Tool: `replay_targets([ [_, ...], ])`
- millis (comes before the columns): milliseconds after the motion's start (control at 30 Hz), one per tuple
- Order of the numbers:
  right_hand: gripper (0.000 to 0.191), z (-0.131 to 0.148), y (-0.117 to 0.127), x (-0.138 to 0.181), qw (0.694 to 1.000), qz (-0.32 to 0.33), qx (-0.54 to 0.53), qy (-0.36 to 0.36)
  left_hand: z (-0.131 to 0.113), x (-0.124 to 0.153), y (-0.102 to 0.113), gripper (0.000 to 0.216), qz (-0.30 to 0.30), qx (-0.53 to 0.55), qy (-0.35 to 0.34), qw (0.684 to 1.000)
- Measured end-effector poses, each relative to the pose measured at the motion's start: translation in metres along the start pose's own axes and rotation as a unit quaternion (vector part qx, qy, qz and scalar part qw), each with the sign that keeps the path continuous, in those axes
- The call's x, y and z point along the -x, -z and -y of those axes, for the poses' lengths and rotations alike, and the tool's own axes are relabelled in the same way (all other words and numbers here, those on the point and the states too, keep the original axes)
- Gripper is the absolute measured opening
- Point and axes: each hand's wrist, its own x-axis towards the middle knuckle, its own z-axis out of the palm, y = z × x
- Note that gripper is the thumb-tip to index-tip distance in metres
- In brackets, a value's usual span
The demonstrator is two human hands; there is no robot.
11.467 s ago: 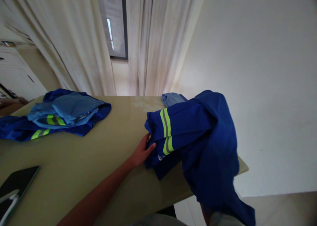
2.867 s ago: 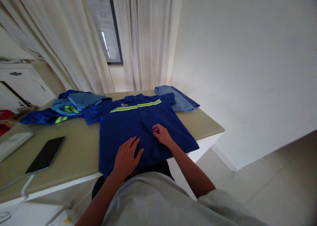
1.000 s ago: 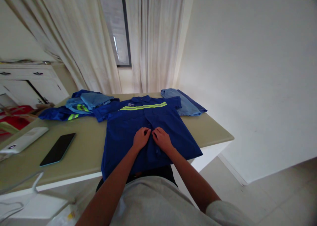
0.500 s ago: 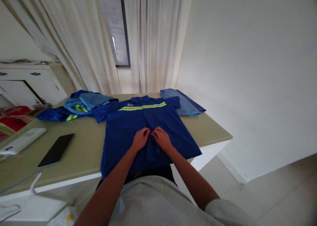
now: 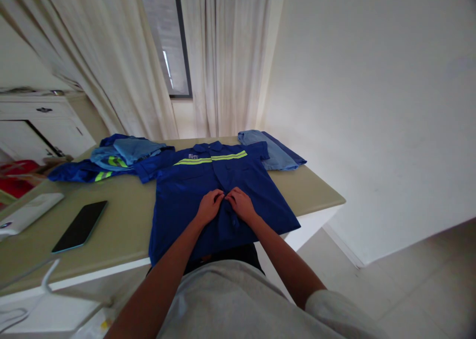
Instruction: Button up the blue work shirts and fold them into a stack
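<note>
A dark blue short-sleeved work shirt (image 5: pixel 182 195) lies spread face up, collar at the far side, with a yellow-green reflective band across its chest. Its lower hem hangs over the table's near edge. Both hands meet at the front button strip, below the middle of the shirt. My left hand (image 5: pixel 210 205) pinches the strip's edge between thumb and fingers. Close beside it, my right hand (image 5: pixel 240 202) pinches the same strip from the other side. Any button between the fingertips is too small to make out.
The shirt rests on an olive-topped table (image 5: pixel 126 220). Crumpled blue clothes (image 5: pixel 134 153) are piled at the far left, and folded blue garments (image 5: pixel 273 153) lie at the far right. A black phone (image 5: pixel 80 226) and a white device (image 5: pixel 31 212) are on the left. A wall (image 5: pixel 372 106) stands at right.
The view has shifted slightly, so everything sits a little further left. Both hands stay at the same spot on the button strip, with only small finger movement.
</note>
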Motion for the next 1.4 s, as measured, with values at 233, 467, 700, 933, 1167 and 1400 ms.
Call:
replay_targets([
  [233, 0.016, 0.004, 0.002, 0.0, 1.0, -0.006, 0.002, -0.001, 0.005, -0.002, -0.002, 0.021, -0.029, 0.004, 0.018, 0.999],
  [467, 0.012, 0.009, 0.006, 0.004, 1.0, -0.013, -0.008, -0.007, 0.003, -0.002, -0.001, 0.024, -0.036, 0.021, 0.059, 0.997],
  [700, 0.019, 0.003, 0.002, 0.001, 0.999, -0.015, -0.032, -0.015, 0.001, 0.0, 0.0, 0.024, -0.036, 0.048, 0.042, 0.997],
  [933, 0.024, 0.003, 0.003, -0.003, 0.999, 0.002, -0.017, -0.041, -0.002, 0.0, 0.001, 0.023, -0.011, 0.037, 0.036, 0.999],
  [1167, 0.03, 0.002, 0.0, -0.003, 0.999, 0.019, 0.019, -0.036, -0.004, 0.002, -0.001, 0.022, 0.001, 0.037, 0.017, 0.999],
  [1400, 0.026, 0.003, -0.001, 0.0, 0.999, -0.005, 0.025, -0.032, -0.001, 0.0, -0.002, 0.025, -0.028, 0.026, 0.042, 0.998],
])
